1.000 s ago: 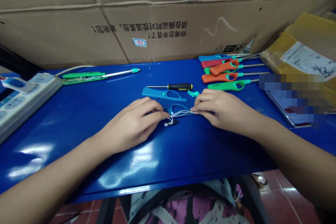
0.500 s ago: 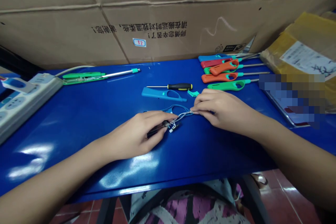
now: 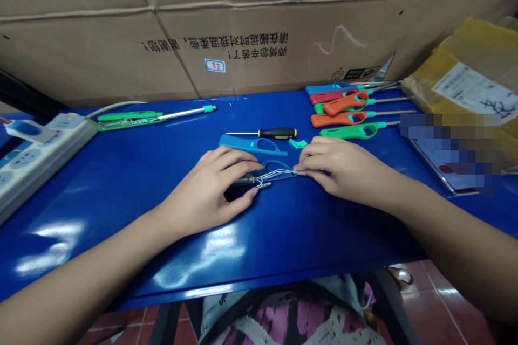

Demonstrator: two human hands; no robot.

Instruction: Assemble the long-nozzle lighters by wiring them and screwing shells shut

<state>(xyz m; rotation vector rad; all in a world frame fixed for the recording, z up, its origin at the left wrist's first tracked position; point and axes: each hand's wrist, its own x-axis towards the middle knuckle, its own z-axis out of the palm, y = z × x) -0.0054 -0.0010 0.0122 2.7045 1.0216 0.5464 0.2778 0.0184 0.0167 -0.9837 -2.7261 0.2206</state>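
Note:
My left hand is curled over a dark see-through lighter fuel tank, most of it hidden under the fingers. Thin white wires run from the tank along a blue lighter half-shell lying on the table. A small metal piece dangles by my left thumb. My right hand pinches the wires at the shell's narrow right end. Just beyond lies the other blue half-shell, with a screwdriver behind it. A small turquoise piece rests near my right fingers.
Several coloured lighters are piled at the back right, beside a taped parcel and a phone. An opened green lighter and a power strip are at left. A large cardboard box walls the back.
My left hand has shifted slightly back and loosened its fingers, and the tank now sits lower against the half-shell. The wires lie straighter. My right hand holds its place.

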